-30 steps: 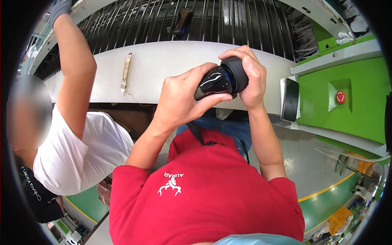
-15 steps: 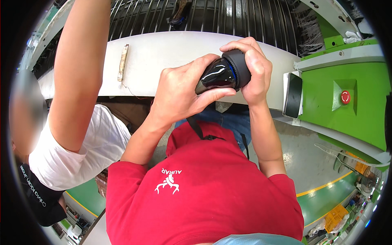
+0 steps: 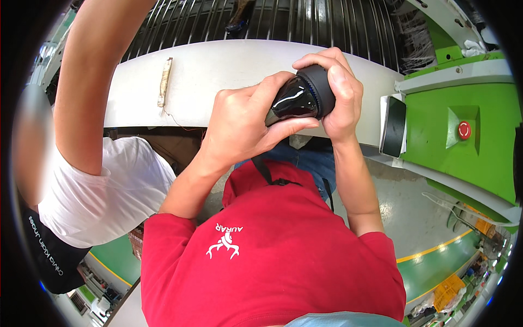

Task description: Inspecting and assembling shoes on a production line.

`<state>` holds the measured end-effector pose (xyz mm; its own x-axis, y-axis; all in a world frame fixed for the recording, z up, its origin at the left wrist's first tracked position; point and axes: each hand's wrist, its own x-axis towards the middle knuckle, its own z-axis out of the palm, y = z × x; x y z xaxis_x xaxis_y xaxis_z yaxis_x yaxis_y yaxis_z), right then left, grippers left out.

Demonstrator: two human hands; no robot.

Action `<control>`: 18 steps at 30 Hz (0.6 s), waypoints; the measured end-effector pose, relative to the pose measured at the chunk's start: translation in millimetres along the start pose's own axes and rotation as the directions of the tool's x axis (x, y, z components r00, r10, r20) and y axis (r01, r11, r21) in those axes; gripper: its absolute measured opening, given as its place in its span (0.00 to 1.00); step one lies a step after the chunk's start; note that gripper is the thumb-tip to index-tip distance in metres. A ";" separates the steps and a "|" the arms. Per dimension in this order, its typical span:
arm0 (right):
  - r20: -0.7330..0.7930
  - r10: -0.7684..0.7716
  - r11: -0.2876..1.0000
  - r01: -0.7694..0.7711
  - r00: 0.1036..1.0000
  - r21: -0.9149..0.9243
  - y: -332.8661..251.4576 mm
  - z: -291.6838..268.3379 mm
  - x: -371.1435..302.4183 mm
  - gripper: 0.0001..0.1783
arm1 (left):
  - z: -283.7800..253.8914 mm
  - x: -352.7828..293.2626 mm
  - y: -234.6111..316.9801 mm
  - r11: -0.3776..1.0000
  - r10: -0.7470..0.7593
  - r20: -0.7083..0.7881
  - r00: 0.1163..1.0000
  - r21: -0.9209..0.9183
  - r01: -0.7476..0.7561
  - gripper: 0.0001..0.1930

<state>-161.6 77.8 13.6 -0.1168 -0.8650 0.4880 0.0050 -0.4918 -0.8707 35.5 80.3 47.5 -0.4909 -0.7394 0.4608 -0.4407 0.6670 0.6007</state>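
Both my hands hold one object above the white ledge: a glossy black, tapered vessel [image 3: 295,100] with a wide matte black ribbed cap [image 3: 319,90] at its right end. My left hand [image 3: 245,117] wraps the narrow end, thumb below and fingers over the top. My right hand [image 3: 344,98] is closed round the cap, fingers over its upper edge. The object lies tilted, its cap end higher. My palms hide its narrow tip and part of the cap, so its exact kind cannot be told.
Beyond the white ledge [image 3: 218,60] run metal rods [image 3: 294,24], with a dark glossy piece [image 3: 238,19] on them. A wrapped stick [image 3: 164,82] lies on the ledge. On the right are a phone [image 3: 393,126] and a green panel with a red button [image 3: 464,130]. A co-worker's arm [image 3: 87,82] reaches in at left.
The co-worker's arm and body have shifted to the left. My hands keep the same grip, and the black vessel has turned slightly between them.
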 end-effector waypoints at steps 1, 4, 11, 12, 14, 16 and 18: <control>0.017 -0.012 1.000 0.012 1.000 -0.019 -0.7 -0.4 0.9 0.28 | -1.2 1.2 1.9 0.999 0.015 0.012 1.000 0.041 -0.015 0.38; 0.051 -0.031 0.997 0.035 0.998 -0.075 -3.8 -4.2 1.0 0.28 | -0.7 3.0 5.9 0.996 0.019 0.040 0.999 0.091 -0.022 0.38; 0.097 -0.136 0.967 0.153 0.986 -0.202 -7.8 -11.6 -5.3 0.27 | 0.5 -1.5 12.7 0.990 0.044 0.088 0.995 0.131 -0.055 0.38; 0.106 -0.133 0.968 0.152 0.985 -0.201 -8.1 -11.5 -6.6 0.27 | 0.2 -2.8 13.6 0.990 0.037 0.082 0.996 0.130 -0.048 0.38; 0.116 -0.167 0.957 0.189 0.979 -0.219 -9.2 -11.2 -10.5 0.26 | -0.4 -5.8 15.1 0.990 0.040 0.100 0.994 0.127 -0.053 0.39; 0.143 -0.183 0.949 0.213 0.973 -0.234 -9.2 -15.0 -12.6 0.26 | -2.3 -7.6 17.7 0.992 0.043 0.101 0.994 0.114 -0.054 0.39; 0.168 -0.192 0.941 0.230 0.967 -0.247 -12.0 -16.2 -14.4 0.26 | -2.7 -8.9 19.3 0.993 0.040 0.097 0.994 0.107 -0.050 0.39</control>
<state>-176.0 97.8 16.0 0.0525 -0.7584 0.6497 -0.2675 -0.6375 -0.7225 33.4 99.5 56.8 -0.5789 -0.6996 0.4189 -0.4930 0.7094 0.5036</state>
